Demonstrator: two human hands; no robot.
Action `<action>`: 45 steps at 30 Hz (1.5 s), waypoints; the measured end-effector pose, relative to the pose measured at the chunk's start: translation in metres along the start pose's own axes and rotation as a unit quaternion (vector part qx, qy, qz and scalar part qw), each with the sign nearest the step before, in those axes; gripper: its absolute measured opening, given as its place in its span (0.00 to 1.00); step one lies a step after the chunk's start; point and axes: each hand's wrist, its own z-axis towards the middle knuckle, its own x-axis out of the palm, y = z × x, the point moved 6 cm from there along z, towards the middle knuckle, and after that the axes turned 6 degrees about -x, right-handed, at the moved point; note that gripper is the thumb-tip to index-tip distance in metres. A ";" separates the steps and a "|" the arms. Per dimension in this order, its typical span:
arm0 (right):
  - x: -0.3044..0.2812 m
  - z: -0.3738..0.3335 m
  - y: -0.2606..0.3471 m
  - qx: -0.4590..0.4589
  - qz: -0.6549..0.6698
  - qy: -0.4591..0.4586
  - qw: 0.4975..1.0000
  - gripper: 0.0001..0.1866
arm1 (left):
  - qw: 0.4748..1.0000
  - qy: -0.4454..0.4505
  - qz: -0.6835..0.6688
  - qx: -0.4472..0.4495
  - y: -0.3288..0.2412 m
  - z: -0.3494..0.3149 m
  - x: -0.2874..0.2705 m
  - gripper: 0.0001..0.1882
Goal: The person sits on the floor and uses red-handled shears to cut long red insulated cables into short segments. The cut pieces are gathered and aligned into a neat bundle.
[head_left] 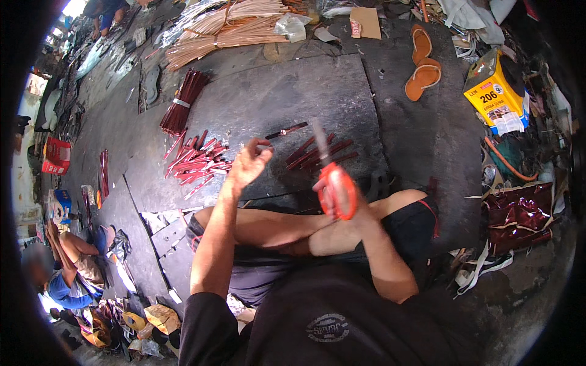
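Note:
My right hand (332, 198) grips a pair of scissors (339, 190) by its red-orange handles; the blades point away from me and are smeared by motion. To its left, my left hand (250, 163) is raised with fingers curled together at the tips; what they hold, if anything, is too small to make out. A short dark strip (287, 131) shows just past those fingertips. Near the scissors' blades lie several dark red strips (320, 152). A loose heap of glossy red strips (198, 160) spreads left of my left hand, and beyond it is a bundle of long dark red strips (183, 104), tied with a pale band.
My crossed legs (274, 229) border the dark work board (293, 82). Tan strip bundles (226, 33) lie at the far side, brown sandals (422, 64) at far right. A yellow box (494, 91) and shiny maroon material (519, 210) sit right. Another person (70, 277) sits at left.

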 end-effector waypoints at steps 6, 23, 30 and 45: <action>-0.119 -0.074 0.129 -0.191 -0.067 -0.338 0.919 0.34 | 0.937 -0.006 0.345 -0.053 -0.077 -0.010 0.099 0.58; -0.323 -0.200 -0.124 -0.012 -0.027 -0.430 0.902 0.32 | 0.827 -0.046 0.506 0.240 -0.056 0.021 0.101 0.14; -0.346 -0.215 -0.054 0.088 -0.388 -0.491 0.775 0.28 | 0.849 -0.079 0.509 0.120 -0.030 -0.050 -0.108 0.29; -0.311 -0.271 -0.030 0.059 -0.589 -0.601 0.537 0.25 | 0.949 -0.108 0.229 0.190 -0.006 0.017 -0.039 0.18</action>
